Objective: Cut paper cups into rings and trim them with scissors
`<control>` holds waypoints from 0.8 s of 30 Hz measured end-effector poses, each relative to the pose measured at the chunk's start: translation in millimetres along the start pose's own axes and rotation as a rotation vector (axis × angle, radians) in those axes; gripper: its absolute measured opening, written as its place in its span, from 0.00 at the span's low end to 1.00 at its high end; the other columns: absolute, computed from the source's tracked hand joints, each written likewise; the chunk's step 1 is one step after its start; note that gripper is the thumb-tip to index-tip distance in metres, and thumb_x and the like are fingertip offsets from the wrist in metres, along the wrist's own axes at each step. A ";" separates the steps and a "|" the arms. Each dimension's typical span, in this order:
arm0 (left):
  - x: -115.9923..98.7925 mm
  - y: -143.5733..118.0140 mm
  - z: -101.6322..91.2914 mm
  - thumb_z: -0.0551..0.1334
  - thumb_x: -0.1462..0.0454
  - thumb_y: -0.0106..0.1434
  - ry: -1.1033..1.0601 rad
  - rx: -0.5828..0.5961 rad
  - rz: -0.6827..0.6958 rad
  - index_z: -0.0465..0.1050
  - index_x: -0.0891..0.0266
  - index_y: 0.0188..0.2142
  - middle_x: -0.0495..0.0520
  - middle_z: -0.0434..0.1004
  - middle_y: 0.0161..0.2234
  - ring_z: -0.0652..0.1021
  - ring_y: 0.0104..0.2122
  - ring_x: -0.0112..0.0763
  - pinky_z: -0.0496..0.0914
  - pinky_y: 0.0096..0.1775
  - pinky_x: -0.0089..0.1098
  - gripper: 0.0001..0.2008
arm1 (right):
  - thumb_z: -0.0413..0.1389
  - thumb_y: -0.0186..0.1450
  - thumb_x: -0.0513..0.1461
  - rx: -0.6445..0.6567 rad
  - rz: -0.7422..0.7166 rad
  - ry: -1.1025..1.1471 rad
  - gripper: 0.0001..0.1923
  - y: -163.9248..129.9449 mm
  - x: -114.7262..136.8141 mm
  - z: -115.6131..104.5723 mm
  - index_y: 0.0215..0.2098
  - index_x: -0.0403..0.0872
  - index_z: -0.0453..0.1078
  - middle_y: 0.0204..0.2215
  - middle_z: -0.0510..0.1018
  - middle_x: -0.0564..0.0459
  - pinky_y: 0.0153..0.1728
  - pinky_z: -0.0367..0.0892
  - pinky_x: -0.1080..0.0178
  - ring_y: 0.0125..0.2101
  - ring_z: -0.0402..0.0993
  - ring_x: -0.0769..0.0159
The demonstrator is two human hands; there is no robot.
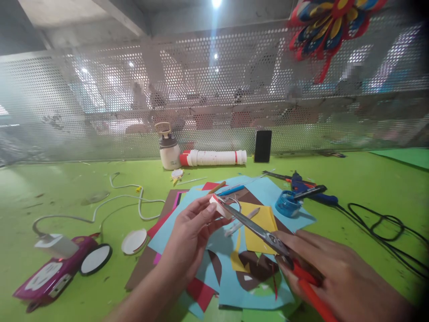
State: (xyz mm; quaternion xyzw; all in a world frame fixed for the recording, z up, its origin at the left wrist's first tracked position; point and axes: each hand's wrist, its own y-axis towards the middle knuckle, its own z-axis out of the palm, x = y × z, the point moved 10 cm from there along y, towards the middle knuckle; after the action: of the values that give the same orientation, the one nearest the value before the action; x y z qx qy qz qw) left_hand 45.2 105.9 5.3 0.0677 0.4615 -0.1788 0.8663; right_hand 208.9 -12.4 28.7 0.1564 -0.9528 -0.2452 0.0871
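My left hand [191,230] pinches a small white piece with a red edge [220,209], thumb on top. My right hand [338,270] is wrapped round the red handles of a pair of scissors [259,231]. The scissor tips reach the white piece; whether the blades bite into it is too small to tell. Beneath both hands lie overlapping craft sheets: light blue paper [174,232], a yellow piece [260,228], brown and red ones. A blue pen [233,190] and a whitish pen-like tool [241,221] rest on the pile.
At right are a blue tape roll [287,205], a black marker [310,192] and a blue glue gun [298,184] with a black cord. A purple power strip [55,273] with a white charger [56,246] lies left. A bottle [170,152], white tube [216,158] and phone [263,146] stand behind.
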 end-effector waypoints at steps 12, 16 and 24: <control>0.1 0.6 0.5 0.70 0.65 0.60 0.015 -0.008 0.007 0.79 0.66 0.41 0.58 0.83 0.39 0.82 0.36 0.33 0.78 0.42 0.34 0.09 | 0.48 0.69 0.34 0.098 0.034 0.092 0.18 -0.3 3.2 5.9 0.55 0.52 0.64 0.46 0.81 0.44 0.30 0.80 0.54 0.40 0.82 0.52; -0.6 1.4 1.1 0.70 0.65 0.60 0.006 -0.008 0.016 0.79 0.66 0.40 0.58 0.83 0.39 0.82 0.36 0.33 0.78 0.42 0.34 0.09 | 0.48 0.68 0.34 0.114 0.045 0.115 0.17 -2.0 2.2 9.2 0.53 0.53 0.65 0.42 0.80 0.46 0.31 0.80 0.54 0.40 0.82 0.52; 2.2 -0.4 -1.6 0.71 0.65 0.59 0.010 -0.023 -0.008 0.78 0.66 0.41 0.58 0.83 0.38 0.82 0.36 0.34 0.78 0.43 0.35 0.10 | 0.47 0.66 0.32 0.107 0.058 0.103 0.17 -0.5 0.8 5.8 0.50 0.52 0.66 0.46 0.81 0.44 0.31 0.79 0.55 0.42 0.82 0.51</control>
State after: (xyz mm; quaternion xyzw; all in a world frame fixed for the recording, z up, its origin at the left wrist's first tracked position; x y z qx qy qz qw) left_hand 44.9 105.4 2.6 0.0567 0.4682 -0.1764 0.8640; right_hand 206.9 -10.5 23.5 0.1454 -0.9629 -0.1830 0.1349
